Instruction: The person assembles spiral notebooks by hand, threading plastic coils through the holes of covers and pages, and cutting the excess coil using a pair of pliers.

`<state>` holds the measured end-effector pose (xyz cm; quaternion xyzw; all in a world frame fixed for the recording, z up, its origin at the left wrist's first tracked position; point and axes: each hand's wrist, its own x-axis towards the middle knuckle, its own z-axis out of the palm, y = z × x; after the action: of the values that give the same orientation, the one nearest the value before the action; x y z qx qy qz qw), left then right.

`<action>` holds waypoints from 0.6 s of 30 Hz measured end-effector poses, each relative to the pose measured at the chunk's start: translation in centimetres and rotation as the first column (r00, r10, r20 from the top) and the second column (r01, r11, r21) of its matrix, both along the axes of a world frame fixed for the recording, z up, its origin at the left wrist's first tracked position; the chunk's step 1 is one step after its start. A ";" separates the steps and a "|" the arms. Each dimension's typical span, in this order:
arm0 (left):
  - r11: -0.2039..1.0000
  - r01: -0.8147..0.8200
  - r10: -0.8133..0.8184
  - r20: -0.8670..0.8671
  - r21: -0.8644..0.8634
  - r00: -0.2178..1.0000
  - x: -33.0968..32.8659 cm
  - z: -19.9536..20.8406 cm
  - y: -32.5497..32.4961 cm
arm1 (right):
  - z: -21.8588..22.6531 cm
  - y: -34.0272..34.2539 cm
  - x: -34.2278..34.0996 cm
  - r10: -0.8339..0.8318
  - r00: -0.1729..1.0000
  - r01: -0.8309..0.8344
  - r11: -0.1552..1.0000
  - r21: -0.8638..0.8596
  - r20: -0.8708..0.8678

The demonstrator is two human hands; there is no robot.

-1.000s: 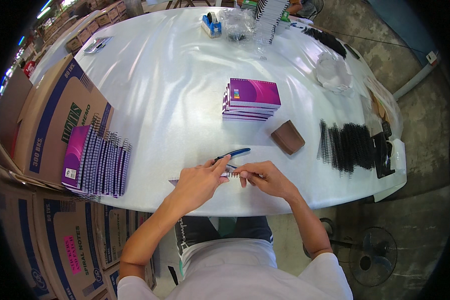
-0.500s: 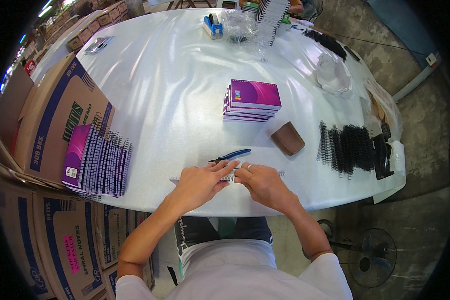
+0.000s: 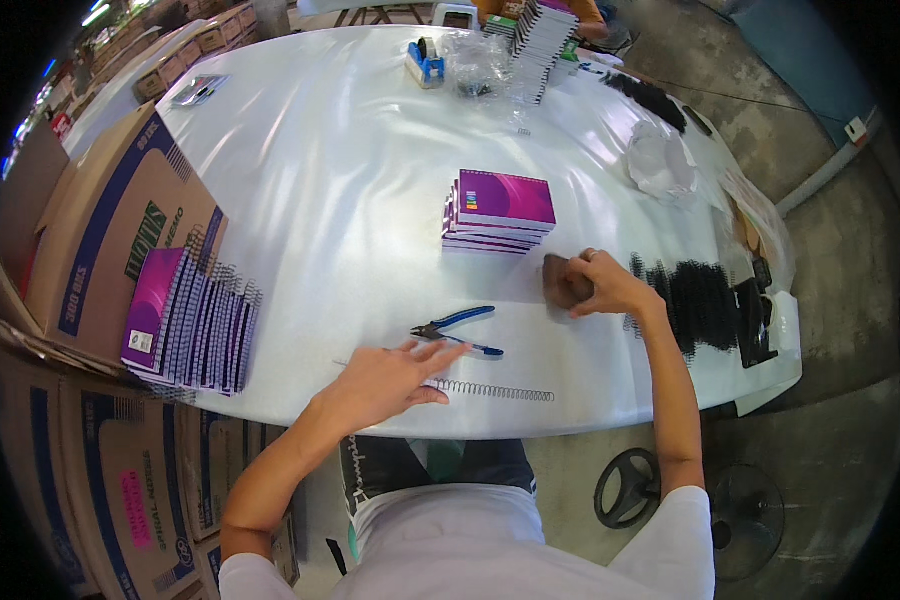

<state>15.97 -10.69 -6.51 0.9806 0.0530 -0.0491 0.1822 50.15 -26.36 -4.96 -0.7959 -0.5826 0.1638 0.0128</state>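
My left hand (image 3: 388, 384) lies near the table's front edge with its fingers stretched to the right, over one end of a dark wire coil (image 3: 500, 391). Whatever lies beneath that palm is mostly hidden; only a thin tip shows at its left. Just beyond the fingertips rest blue-handled cutting pliers (image 3: 457, 318), handles spread, jaws to the left. Over to the right, my right hand (image 3: 613, 284) has its fingers closed around a brown block (image 3: 560, 282) on the table. A stack of purple notebooks (image 3: 505, 197) stands beyond the pliers.
Spiral-bound notebooks (image 3: 185, 325) lean by a large carton (image 3: 135, 210) at left. Loose black coils (image 3: 698, 305) are heaped at right. Farther back are a blue tape dispenser (image 3: 425, 68), clear plastic (image 3: 478, 65) and a tall notebook stack (image 3: 543, 45). A fan (image 3: 745, 520) stands below right.
My right hand has left the coil, moved right and taken hold of the brown block. My left hand stays near the coil, its fingers flatter. More of the coil and the pliers now shows.
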 end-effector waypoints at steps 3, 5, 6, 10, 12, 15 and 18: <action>0.985 -0.145 0.135 0.108 0.091 0.985 -0.9 0.2 0.4 | 2.1 1.7 -3.8 -0.015 0.660 0.024 1.000 0.001 -0.751; 0.959 -0.199 0.159 0.197 0.204 0.967 -1.2 -0.4 0.8 | 0.5 3.5 -7.8 0.218 0.415 -0.264 0.958 0.112 -0.883; 0.964 -0.204 0.173 0.183 0.172 0.968 -1.2 -0.4 1.0 | 0.5 4.4 -10.1 0.288 0.504 -0.374 0.922 0.095 -0.815; 0.970 -0.228 0.211 0.189 0.078 0.959 -0.9 -0.1 1.0 | -1.1 6.1 -9.7 0.296 0.355 -0.334 0.926 0.176 -0.886; 0.970 -0.233 0.214 0.213 0.066 0.953 -1.0 -0.1 1.2 | -1.4 6.5 -10.5 0.247 0.484 -0.368 0.928 0.061 -0.839; 0.969 -0.236 0.212 0.245 0.074 0.946 -0.8 -0.4 1.8 | -1.4 7.0 -10.0 0.243 0.464 -0.324 0.942 0.093 -0.851; 0.966 -0.252 0.233 0.223 0.059 0.946 -0.7 -0.3 2.1 | -0.5 6.7 -10.1 0.260 0.265 -0.311 0.935 0.173 -0.929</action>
<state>15.32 -8.56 -6.80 0.9731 0.1554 0.0820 0.1488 40.07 -19.67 -5.49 -0.4336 -0.5951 0.6062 0.3005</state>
